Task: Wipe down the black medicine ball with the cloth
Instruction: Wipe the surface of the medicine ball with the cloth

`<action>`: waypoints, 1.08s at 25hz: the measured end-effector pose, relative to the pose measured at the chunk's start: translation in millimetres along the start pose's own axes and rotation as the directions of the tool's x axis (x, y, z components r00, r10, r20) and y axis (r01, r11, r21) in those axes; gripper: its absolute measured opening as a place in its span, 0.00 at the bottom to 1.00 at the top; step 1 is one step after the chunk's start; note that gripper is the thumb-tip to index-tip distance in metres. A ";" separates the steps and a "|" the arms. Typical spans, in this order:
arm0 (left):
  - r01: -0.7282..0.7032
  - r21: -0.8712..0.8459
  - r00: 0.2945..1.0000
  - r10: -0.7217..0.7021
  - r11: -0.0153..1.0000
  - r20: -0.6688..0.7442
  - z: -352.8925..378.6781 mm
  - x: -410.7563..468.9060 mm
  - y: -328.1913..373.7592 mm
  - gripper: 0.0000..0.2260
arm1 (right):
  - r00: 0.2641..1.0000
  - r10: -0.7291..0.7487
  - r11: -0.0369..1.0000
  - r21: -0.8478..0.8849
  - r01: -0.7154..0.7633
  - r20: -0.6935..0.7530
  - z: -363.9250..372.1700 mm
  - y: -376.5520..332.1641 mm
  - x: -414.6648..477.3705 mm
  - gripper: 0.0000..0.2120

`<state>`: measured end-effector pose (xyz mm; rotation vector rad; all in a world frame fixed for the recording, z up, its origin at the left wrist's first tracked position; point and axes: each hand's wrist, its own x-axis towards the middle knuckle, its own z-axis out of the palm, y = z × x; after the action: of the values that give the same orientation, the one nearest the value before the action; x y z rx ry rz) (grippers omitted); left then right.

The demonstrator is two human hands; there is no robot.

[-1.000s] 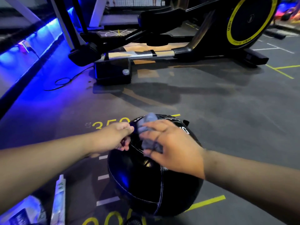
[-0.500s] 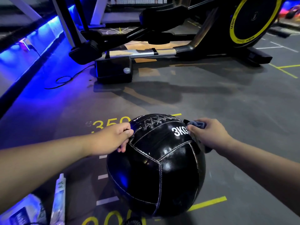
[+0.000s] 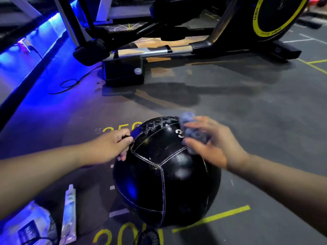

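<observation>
Head view, looking forward and down at a dark gym floor point(image 3: 247, 121) lit blue along the 9 o'clock side.

The black medicine ball point(image 3: 159, 174) sits on the floor just below the middle of the frame. It has pale stitched seams, lacing across its top, and a white "3" point(image 3: 179, 133) partly covered near its upper right.

The left hand point(image 3: 109, 147) reaches in from 8 o'clock and meets the ball at its 10 o'clock edge. Its grip is closed: the fingers are curled against the ball, and thumb and forefinger pinch a small dark tab at the seam.

The right hand point(image 3: 212, 144) comes in from 4 o'clock and is blurred. Its grip is clamped on a bunched blue-grey cloth point(image 3: 192, 135), which presses against the ball at about 1 o'clock. The fingers point(image 3: 200, 149) wrap the cloth from below, and folds bulge out above them.

At 12 o'clock, well apart from the ball, stands a black exercise machine point(image 3: 177, 32) with a yellow-rimmed wheel point(image 3: 276, 15). A thin cable point(image 3: 70, 84) loops on the floor at 10 o'clock. Yellow floor numbers point(image 3: 122, 129) show behind the left hand. At 7 o'clock lie a white tube point(image 3: 69, 214) and, beside it, a pale packet point(image 3: 30, 225).
</observation>
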<state>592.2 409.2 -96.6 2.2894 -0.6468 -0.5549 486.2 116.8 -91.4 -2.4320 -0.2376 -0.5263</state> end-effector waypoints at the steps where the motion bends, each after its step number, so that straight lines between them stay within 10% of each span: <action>1: 0.015 -0.025 1.000 -0.015 1.000 -0.009 -1.5 0.1 -3.8 0.12 | 0.979 0.204 0.979 0.024 -0.203 -0.017 -5.5 16.9 0.4 0.12; 3: 0.042 -0.028 0.999 -0.043 0.999 -0.030 -2.9 1.2 -7.9 0.13 | 0.875 0.484 0.875 0.005 -0.484 -0.006 -7.1 41.3 -3.7 0.08; 5: 0.062 -0.006 0.997 -0.062 0.998 -0.039 -2.4 5.6 -8.3 0.13 | 0.905 0.420 0.907 0.006 -0.421 -0.064 -3.9 44.8 -9.0 0.07; 9: 0.068 -0.005 0.997 -0.069 0.998 -0.038 -2.7 12.9 -11.5 0.13 | 0.976 -0.218 0.976 -0.039 0.216 -0.026 14.7 -7.8 -4.9 0.13; 13: 0.089 0.078 0.995 -0.085 0.993 -0.059 -1.6 11.8 -5.7 0.12 | 0.689 -0.652 0.675 -0.171 0.717 0.316 38.8 -53.5 -10.6 0.12; 20: 0.083 -0.088 0.994 -0.088 0.993 -0.059 9.8 17.5 16.7 0.12 | 0.988 -0.011 0.985 -0.170 0.037 0.151 -4.8 -11.5 45.9 0.12; 27: 0.103 -0.190 0.991 -0.118 0.976 -0.070 12.0 19.3 28.6 0.13 | 0.743 -0.456 0.773 -0.195 0.603 0.490 34.1 -67.7 0.8 0.23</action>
<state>592.5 373.6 -88.5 2.1679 -0.4120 -0.5480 477.8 191.1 -78.7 -2.7914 -1.1603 -0.2846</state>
